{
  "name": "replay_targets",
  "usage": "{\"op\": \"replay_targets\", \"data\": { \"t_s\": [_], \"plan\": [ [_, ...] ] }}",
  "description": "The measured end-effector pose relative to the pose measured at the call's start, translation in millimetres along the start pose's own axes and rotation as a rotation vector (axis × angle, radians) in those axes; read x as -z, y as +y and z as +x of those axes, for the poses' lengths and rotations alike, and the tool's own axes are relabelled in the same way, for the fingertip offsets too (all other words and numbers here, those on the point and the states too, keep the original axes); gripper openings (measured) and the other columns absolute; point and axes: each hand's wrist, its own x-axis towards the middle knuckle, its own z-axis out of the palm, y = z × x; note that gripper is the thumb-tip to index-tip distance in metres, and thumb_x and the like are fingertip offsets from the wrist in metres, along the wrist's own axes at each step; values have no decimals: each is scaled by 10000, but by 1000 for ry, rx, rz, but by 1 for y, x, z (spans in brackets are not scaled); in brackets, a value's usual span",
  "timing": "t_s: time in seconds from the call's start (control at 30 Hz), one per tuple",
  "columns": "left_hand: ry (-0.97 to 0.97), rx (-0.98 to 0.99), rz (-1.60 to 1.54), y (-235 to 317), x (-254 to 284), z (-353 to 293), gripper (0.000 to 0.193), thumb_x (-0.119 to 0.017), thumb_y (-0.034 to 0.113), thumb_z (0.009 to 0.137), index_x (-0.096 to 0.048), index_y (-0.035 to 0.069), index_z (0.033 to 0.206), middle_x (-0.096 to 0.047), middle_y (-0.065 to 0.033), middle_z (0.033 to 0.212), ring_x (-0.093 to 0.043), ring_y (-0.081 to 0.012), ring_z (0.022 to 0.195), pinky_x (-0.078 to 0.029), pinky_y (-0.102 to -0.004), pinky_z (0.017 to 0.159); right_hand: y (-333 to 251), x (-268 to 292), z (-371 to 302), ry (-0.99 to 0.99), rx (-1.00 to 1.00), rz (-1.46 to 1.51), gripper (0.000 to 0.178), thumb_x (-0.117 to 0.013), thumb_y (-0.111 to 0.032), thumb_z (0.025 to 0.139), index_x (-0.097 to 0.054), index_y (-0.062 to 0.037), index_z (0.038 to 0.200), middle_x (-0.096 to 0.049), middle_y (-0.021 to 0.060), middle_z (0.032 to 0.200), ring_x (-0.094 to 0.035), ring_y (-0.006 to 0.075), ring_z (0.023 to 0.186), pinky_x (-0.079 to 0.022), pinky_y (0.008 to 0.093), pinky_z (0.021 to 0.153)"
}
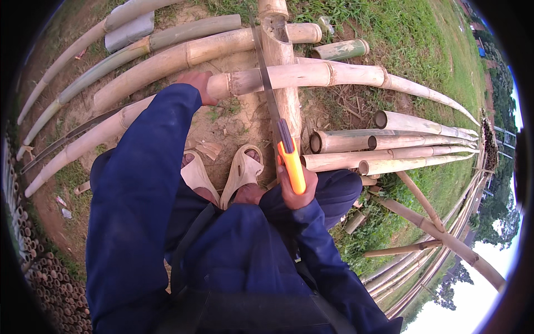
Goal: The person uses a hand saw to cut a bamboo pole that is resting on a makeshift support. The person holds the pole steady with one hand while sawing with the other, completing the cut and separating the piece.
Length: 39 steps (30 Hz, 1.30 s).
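Observation:
A long pale bamboo pole (306,76) runs from left to right in front of me, lying across a thick upright-running bamboo piece (286,103). My left hand (198,85) is closed over the pole, left of the crossing. In my right hand (300,192) is the orange handle of a handsaw (269,92). The saw's long blade points away from me and crosses the pole just left of the thick piece. How deep the teeth sit in the bamboo cannot be made out.
More bamboo poles (211,47) lie beyond on the left. A short green bamboo piece (340,50) rests on the grass. Several cut poles (339,142) are stacked at right, near a bamboo frame (434,228). A pile of bamboo ends (50,289) is at lower left. My sandalled feet are below the pole.

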Motion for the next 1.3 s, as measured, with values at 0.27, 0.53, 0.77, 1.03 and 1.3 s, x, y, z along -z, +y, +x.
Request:
{"op": "replay_targets", "data": {
  "t_s": [0.27,0.53,0.77,1.03,1.3],
  "plan": [
    [86,-30,65,-11,-8,-1,650,-836,448,606,-702,114,1148,-740,-201,1039,-708,-372,997,-552,-469,913,-2,-10,-3,5,-42,181,145,-731,-66,923,-678,50,994,-649,84,690,-590,104,618,-491,291,591],
    [84,-1,104,-14,-7,0,712,-833,451,620,-645,116,1220,-734,-184,1028,-700,-376,1003,-546,-481,909,-20,41,-105,-51,-125,-123,250,-719,-42,895,-692,41,1129,-698,161,767,-703,261,654,-543,331,660],
    [20,11,62,-8,-7,8,755,-838,461,619,-635,106,1254,-728,-190,1073,-694,-378,1032,-536,-480,935,2,-7,16,22,61,41,122,-718,-56,899,-650,35,853,-614,154,634,-578,190,504,-473,339,528],
    [83,-1,132,-1,-5,1,680,-823,449,644,-656,88,1196,-730,-199,1068,-699,-379,1020,-539,-481,931,-20,3,-21,0,-136,115,173,-745,-66,899,-691,37,1026,-656,121,729,-619,149,636,-509,313,626],
    [63,-10,71,-8,-6,0,757,-826,466,643,-621,95,1271,-719,-209,1104,-686,-381,1063,-533,-482,955,-26,50,-112,-93,-160,-151,333,-725,-37,883,-679,39,1204,-727,208,907,-744,270,804,-561,339,759]
  ]
}}
